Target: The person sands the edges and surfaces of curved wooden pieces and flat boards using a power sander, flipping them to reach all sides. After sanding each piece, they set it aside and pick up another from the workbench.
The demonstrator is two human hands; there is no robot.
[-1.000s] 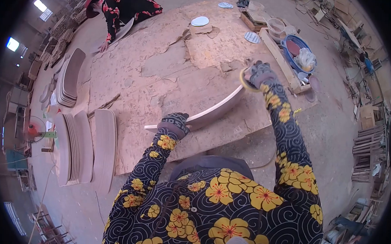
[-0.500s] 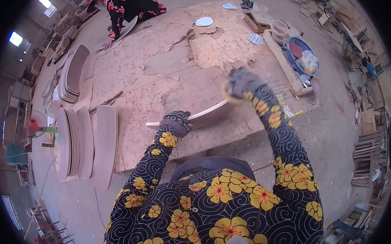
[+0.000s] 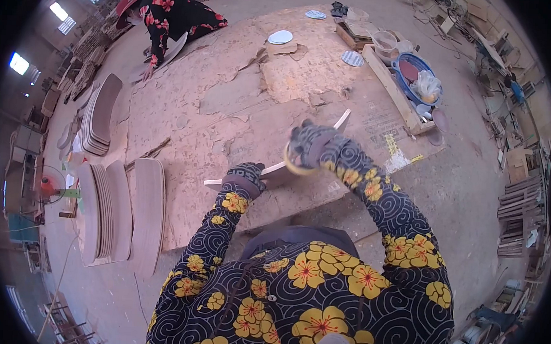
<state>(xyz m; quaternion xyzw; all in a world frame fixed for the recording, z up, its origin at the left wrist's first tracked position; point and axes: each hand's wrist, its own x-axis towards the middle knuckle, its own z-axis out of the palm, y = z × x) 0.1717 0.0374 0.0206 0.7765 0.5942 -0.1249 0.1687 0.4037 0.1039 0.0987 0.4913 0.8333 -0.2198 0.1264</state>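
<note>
A curved wooden panel [image 3: 274,170] stands on its thin pale edge on the worktable near me. My left hand [image 3: 246,177], in a dark patterned glove, is closed around it near its left end. My gloved right hand [image 3: 310,143] is closed on a round, yellowish-edged sanding disc [image 3: 300,168], pressed against the panel right of the middle. Motion blurs that hand a little. Beyond it the panel's right end [image 3: 343,118] sticks out.
Stacks of curved panels [image 3: 101,210] stand at the left, with another stack [image 3: 101,115] behind. Round discs [image 3: 281,37] lie on the worktable [image 3: 185,125]. A blue basket [image 3: 402,85] sits by a wooden tray at the right. Another person [image 3: 177,23] bends over the far left corner.
My right hand has moved left and toward me along the panel with the disc, uncovering the panel's right end. My left hand keeps its hold on the panel.
</note>
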